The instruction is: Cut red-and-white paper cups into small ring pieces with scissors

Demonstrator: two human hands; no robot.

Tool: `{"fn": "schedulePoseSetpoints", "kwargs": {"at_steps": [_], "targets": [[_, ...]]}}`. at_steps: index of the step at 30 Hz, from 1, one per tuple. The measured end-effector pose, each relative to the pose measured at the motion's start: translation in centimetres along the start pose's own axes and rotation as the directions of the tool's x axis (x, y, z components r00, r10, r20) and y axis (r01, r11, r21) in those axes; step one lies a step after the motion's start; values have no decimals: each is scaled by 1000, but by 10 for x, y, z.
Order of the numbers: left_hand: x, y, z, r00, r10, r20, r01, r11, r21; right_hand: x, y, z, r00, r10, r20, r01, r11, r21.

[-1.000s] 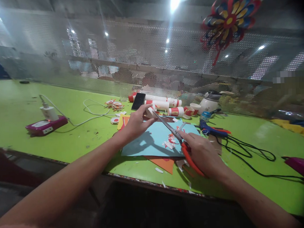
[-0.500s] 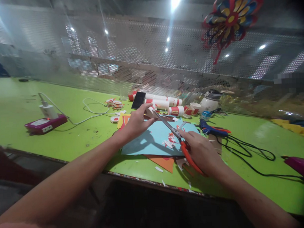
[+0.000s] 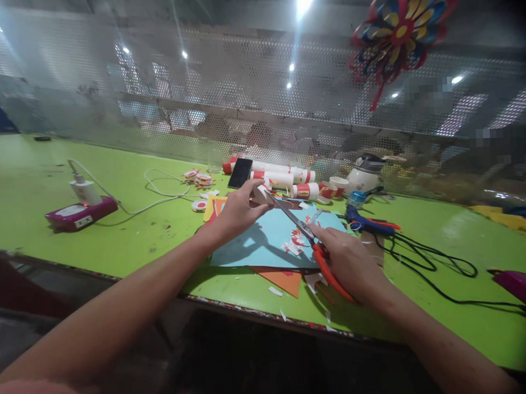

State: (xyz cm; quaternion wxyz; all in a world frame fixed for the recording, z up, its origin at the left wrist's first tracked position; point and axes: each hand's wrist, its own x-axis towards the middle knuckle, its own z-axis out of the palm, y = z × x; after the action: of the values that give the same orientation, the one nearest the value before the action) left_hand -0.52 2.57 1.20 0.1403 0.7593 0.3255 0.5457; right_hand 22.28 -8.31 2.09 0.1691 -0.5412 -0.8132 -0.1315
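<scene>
My left hand (image 3: pixel 242 208) pinches a small white paper piece (image 3: pixel 263 195), perhaps part of a paper cup, between thumb and fingers. In my right hand (image 3: pixel 349 260) is a pair of scissors (image 3: pixel 295 220) with orange-red handles, its blades pointing up and left. The blade tips reach the edge of the white piece; whether they are parted there is too small to tell. Below both hands lies a light blue sheet (image 3: pixel 243 252) with red and white paper scraps (image 3: pixel 295 242) on it. An orange sheet (image 3: pixel 280 281) sticks out from under its front edge.
Paper cups (image 3: pixel 305 191), some stacked lengthwise, lie behind the hands beside a phone (image 3: pixel 240 173). A blue glue gun (image 3: pixel 370 222) with a black cable rests at right, near a kettle (image 3: pixel 362 175). At left is a purple power strip (image 3: pixel 82 215) with a plugged-in charger.
Almost nothing differs. Both hands, the white piece and the scissors keep their places, while the whole view has shifted very slightly.
</scene>
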Motion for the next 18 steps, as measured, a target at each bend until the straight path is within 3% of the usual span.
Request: {"fn": "schedulePoseSetpoints", "kwargs": {"at_steps": [11, 18], "targets": [[1, -2, 0, 1000, 8, 16, -8, 1000, -22, 0, 2, 0, 999, -12, 36, 9, 997, 83], [0, 3, -3, 999, 6, 36, -4, 999, -53, 2, 2, -4, 996, 2, 85, -22, 971, 237]]}}
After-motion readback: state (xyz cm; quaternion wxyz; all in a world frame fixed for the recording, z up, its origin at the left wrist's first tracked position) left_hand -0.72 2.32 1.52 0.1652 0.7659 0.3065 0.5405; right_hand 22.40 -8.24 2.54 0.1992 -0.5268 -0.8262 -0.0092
